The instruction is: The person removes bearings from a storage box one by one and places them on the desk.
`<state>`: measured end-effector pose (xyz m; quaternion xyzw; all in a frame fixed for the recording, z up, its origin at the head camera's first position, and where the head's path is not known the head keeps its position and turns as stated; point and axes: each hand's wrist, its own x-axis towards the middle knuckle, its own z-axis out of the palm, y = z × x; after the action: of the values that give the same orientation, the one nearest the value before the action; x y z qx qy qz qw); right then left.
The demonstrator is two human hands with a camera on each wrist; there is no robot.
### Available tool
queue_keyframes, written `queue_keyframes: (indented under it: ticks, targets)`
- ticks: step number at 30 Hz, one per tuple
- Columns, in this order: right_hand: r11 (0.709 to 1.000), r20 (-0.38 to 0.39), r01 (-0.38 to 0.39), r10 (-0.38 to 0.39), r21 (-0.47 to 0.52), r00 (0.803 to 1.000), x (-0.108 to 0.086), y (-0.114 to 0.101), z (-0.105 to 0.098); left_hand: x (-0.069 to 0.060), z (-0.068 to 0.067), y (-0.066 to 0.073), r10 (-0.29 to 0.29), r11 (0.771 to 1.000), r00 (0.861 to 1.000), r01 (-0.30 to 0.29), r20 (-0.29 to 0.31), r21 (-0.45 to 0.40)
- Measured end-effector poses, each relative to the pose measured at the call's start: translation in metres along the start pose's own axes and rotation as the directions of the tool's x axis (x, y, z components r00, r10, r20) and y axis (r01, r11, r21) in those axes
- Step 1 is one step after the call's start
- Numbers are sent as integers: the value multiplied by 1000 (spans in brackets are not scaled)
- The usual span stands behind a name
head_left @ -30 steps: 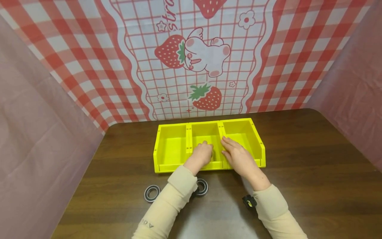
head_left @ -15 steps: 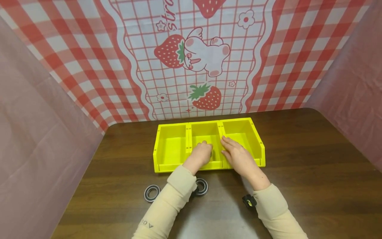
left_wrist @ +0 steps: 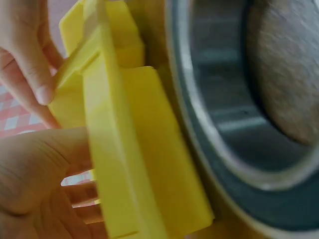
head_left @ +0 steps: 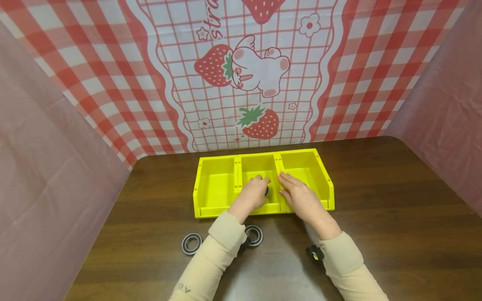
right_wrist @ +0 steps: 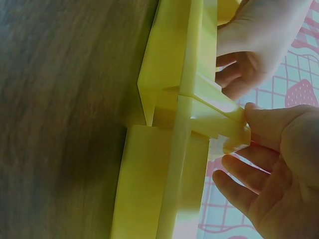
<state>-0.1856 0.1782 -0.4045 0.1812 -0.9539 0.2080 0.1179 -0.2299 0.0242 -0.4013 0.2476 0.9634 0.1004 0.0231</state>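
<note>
Three joined yellow parts bins [head_left: 217, 212] stand on the table in the head view. My left hand [head_left: 253, 194] reaches into the middle bin, fingers curled down around a dark-rimmed bearing, of which only a sliver [head_left: 267, 191] shows. My right hand [head_left: 303, 200] grips the wall between the middle and right bins, thumb on one side and fingers on the other; the right wrist view shows this divider [right_wrist: 219, 124] between them. Two ball bearings lie in front of the bins: one at left [head_left: 192, 243], one beside the left sleeve [head_left: 254, 236]. A bearing ring [left_wrist: 219, 114] looms large in the left wrist view.
Brown wood-grain table [head_left: 376, 200] extends around the bins. Behind it hangs a red-and-white strawberry cloth [head_left: 263, 75]; pink cloth [head_left: 45, 167] flanks both sides. A small black wrist camera [head_left: 314, 253] sits at the right cuff.
My left hand has shifted slightly within the middle bin, and more of the dark bearing edge shows by its fingers. The right hand stays in place.
</note>
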Motion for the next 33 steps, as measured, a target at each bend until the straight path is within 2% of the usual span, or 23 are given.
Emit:
queue_keyframes:
  ticks: [3,7,11,13,18,22,26,29,33]
  targets:
    - [1000,10,0,0,0,1000,0,1,0,-3,-5,1,-11,998,1000,10,-16,-56]
    - [1000,28,10,-10,6,1000,-1,2,-2,-9,-15,1,-4,998,998,0,-61,-65]
    - [1000,52,23,-24,18,998,-2,3,-5,-17,-24,2,23,998,996,-29,-83,-62]
    - [999,66,24,-25,22,997,-2,3,-5,-22,-27,3,35,997,997,-40,-76,-66]
    - [999,90,12,-15,35,996,-1,3,-6,-35,-32,7,110,993,992,-113,-59,-39]
    - [999,88,14,-17,38,996,-2,4,-6,-46,-34,12,204,979,979,-204,-26,-6]
    - [999,95,29,-32,29,995,-2,5,-8,-56,-35,16,276,961,961,-275,24,-14]
    - [999,102,45,-47,19,994,-2,5,-8,-63,-31,20,316,949,946,-315,72,-22]
    - [998,102,55,-57,14,993,-3,4,-8,-69,-21,25,373,928,920,-372,124,-29]
